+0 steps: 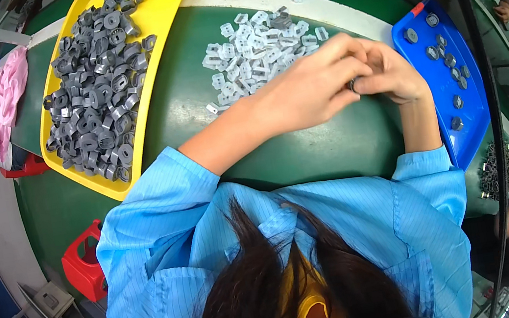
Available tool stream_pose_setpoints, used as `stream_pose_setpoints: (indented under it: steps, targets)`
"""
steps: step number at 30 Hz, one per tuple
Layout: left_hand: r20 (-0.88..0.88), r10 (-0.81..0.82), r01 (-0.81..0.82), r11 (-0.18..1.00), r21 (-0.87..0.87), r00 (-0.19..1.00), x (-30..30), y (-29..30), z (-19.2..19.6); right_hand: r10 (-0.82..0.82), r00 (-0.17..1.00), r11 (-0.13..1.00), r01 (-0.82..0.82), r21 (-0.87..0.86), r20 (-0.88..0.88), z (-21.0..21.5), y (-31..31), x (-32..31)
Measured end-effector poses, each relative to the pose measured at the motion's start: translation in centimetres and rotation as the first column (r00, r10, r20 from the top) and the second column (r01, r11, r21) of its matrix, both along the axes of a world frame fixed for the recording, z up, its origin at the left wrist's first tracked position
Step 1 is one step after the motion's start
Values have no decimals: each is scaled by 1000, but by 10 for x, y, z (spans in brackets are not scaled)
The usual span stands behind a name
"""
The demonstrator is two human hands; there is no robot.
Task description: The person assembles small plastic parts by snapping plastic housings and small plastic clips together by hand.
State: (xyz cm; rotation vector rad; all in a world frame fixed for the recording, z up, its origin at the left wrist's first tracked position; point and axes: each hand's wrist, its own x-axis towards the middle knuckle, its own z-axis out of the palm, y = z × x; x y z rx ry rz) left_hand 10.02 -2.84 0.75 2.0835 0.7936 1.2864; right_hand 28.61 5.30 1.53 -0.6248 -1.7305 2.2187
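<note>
Both hands meet over the green table (pixel 305 144), fingertips together. Left hand (pixel 310 87) comes in from the lower left w/ fingers curled; right hand (pixel 391 74) is bent in from the right, fingers also curled toward the left's. Pinched between the two sets of fingertips is a small dark grey part (pixel 352 85), only a sliver showing at the gap, rest hidden by fingers. Both hands are closed on it; can't tell which one carries most of the hold. The part sits above the tabletop, just below-right of the pile of small white plastic pieces (pixel 257 49), which lies loose on the table right behind the left hand's knuckles, apparently touching or nearly so.

Left of that, well apart from the hands, a yellow tray (pixel 161 14) set at an angle, heaped w/ dark grey ring-shaped cores (pixel 96 84). Right of the right hand, just beside the wrist, a blue tray (pixel 481 116) w/ several grey round parts (pixel 445 62) spread singly. Person wears light blue sleeves (pixel 167 193). Red stool (pixel 84 262) on the floor lower left; another person in pink (pixel 2 99) at far left.
</note>
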Motion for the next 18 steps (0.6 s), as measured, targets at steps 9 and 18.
stream_pose_setpoints:
  steps: [9, 18]
  targets:
    - [-310, 482, -519, 854, -43, 819, -62, 33, 8, -677, 696, 641, 400, 655, 237, 18, 31, 69]
    - [-486, 561, -592, 799, 106, 670, -63, 40, -12, -784, 612, 362, 322, 875, 99, 23, 41, 49]
